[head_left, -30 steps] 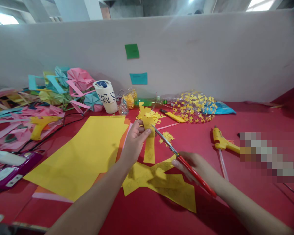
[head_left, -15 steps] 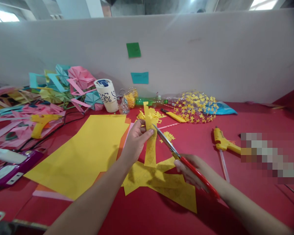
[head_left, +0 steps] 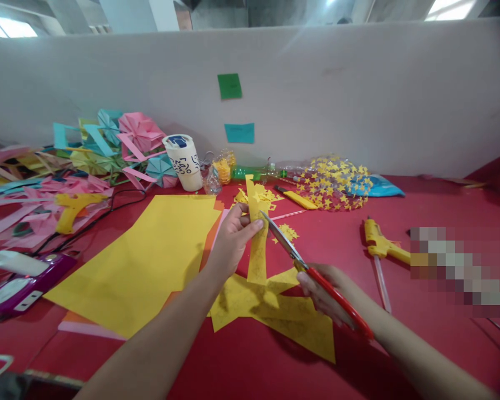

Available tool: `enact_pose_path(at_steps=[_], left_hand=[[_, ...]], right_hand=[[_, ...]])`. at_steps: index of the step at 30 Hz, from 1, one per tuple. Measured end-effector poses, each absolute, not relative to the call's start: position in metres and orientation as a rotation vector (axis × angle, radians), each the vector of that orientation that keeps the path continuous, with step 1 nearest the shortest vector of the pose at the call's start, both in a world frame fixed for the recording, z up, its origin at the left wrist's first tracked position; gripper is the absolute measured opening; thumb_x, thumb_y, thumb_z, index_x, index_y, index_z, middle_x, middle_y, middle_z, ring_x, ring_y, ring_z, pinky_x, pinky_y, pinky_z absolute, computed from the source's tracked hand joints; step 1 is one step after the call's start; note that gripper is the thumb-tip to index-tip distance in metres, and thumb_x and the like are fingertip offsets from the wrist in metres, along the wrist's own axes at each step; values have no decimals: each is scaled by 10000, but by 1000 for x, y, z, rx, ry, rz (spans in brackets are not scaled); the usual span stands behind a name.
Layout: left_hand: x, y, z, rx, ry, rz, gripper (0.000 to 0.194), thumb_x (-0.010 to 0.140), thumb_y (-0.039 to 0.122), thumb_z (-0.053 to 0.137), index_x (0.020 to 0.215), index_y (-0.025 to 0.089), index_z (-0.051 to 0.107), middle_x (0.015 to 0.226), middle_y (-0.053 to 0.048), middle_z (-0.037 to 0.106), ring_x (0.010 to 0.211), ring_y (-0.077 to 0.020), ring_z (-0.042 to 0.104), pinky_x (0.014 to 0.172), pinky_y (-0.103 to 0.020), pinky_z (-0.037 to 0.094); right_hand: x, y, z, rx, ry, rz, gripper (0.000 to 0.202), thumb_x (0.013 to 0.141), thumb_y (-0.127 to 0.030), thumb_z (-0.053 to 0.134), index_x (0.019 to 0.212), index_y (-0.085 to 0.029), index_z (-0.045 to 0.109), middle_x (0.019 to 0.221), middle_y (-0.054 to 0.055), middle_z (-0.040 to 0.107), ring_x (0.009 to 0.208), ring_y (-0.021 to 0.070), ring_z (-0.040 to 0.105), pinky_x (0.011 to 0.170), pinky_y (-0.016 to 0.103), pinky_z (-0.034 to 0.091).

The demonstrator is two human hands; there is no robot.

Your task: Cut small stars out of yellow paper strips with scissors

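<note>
My left hand [head_left: 232,236] pinches a narrow strip of yellow paper [head_left: 257,258] upright between thumb and fingers. Red-handled scissors [head_left: 331,291] are in my right hand [head_left: 327,291], their blade tips at the strip's right edge, close to my left thumb. Below the strip, cut yellow paper pieces [head_left: 304,328] with faint drawn marks lie on the red table [head_left: 233,372]. Behind it are a pile of yellow scraps [head_left: 270,195] and a small heap of yellow stars [head_left: 289,231].
Large yellow sheets [head_left: 150,255] lie at left, near a purple power strip [head_left: 29,289] and yellow glue gun [head_left: 69,211]. A white cup [head_left: 187,166], yellow cutter [head_left: 300,199] and star-covered bottle [head_left: 337,183] stand or lie behind. Another glue gun [head_left: 379,241] is at right.
The whole view has shifted very slightly. Both hands, the strip and the scissors keep nearly the same pose.
</note>
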State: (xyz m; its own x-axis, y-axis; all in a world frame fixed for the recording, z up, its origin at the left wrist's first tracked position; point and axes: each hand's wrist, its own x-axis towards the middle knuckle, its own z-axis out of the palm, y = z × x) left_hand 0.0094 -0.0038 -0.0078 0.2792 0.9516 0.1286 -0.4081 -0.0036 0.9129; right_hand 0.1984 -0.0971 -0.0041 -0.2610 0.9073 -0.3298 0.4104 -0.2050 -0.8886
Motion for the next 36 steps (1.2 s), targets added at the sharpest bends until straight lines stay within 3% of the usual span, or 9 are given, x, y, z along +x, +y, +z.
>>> enact_pose_path(at_steps=[14, 21, 29, 36], left_hand=[[8, -4, -5, 1073, 648, 1180, 199, 788, 214, 645, 959, 210, 542, 779, 10, 688, 693, -142, 660, 710, -290, 532], [6, -2, -5, 1106, 705, 1231, 150, 780, 236, 635, 917, 178, 656, 806, -11, 682, 678, -131, 619, 605, -232, 494], [7, -2, -8, 1061, 687, 1240, 73, 741, 225, 685, 719, 159, 665, 649, 12, 639, 504, -79, 539, 511, -207, 451], [7, -4, -9, 1131, 700, 1213, 163, 771, 248, 652, 643, 150, 672, 533, -4, 608, 495, -96, 529, 502, -216, 418]], right_hand=[[198, -95, -5, -1590, -1604, 1449, 428, 851, -565, 540, 663, -208, 398, 458, -90, 350, 359, 66, 363, 351, 177, 282], [199, -95, -9, -1597, -1610, 1396, 445, 806, -551, 606, 637, -208, 379, 518, -71, 358, 420, 76, 380, 371, 177, 264], [195, -102, -20, -1485, -1472, 1599, 428, 869, -592, 477, 698, -200, 453, 418, -96, 365, 332, 66, 340, 341, 179, 270], [191, -103, -10, -1492, -1529, 1526, 541, 793, -725, 462, 654, -205, 415, 379, -92, 373, 328, 62, 341, 355, 187, 294]])
